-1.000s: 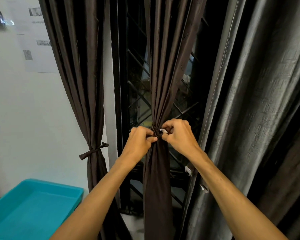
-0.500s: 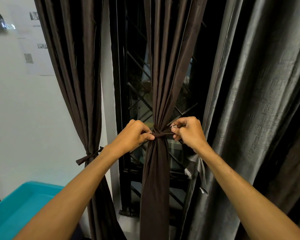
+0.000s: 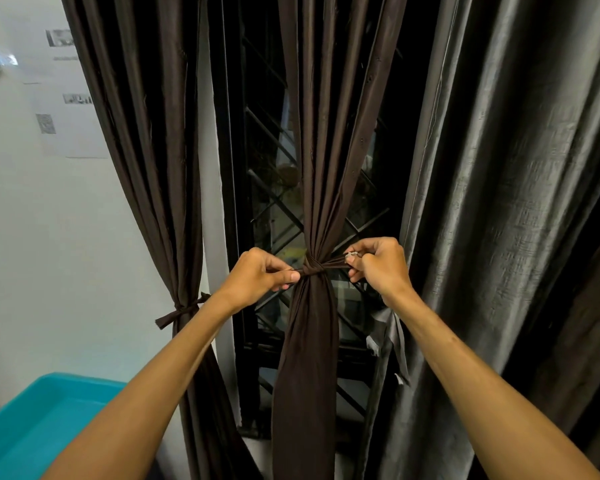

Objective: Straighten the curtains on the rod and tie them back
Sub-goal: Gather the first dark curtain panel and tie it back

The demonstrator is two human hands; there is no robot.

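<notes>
Mid curtain [image 3: 309, 168] hangs bunched at centre, w/ tieback [image 3: 313, 268] around its waist. We've pulled hands apart since 1 s ago: left grip [image 3: 260, 275] pinches one end, right grip [image 3: 378, 265] the other. Knot looks cinched; panel prob. nearly done.

Left hand [image 3: 257, 277] at nine o'clock and right hand [image 3: 381, 268] at three flank the brown fabric tie [image 3: 314, 268] around the dark brown fabric curtain [image 3: 312, 150], before a black metal grille [image 3: 265, 209].

White wall [image 3: 49, 237] with taped papers [image 3: 66, 126] at left, a dark window grille [image 3: 267, 133], and a teal bin [image 3: 42, 420] below.
</notes>
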